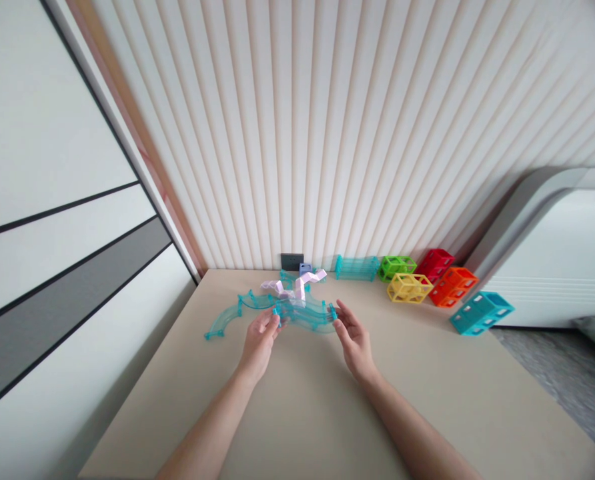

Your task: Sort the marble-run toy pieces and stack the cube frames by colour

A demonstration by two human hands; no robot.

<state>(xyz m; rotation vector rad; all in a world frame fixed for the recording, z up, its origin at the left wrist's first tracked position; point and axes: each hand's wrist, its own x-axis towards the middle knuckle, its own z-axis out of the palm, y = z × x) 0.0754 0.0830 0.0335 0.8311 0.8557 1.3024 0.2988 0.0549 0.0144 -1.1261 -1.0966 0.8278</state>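
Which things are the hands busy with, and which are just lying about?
Busy with:
- see-through teal track piece, between the left hand and right hand

Just lying about, it seems:
- curved teal piece, left
- straight teal piece, back
- lilac pieces
- green block, yellow block, red block, orange block, blue block

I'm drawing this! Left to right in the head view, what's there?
Curved translucent teal plastic track, left hand, wavy translucent teal plastic track, right hand, green openwork plastic block, red plastic block, turquoise plastic block.
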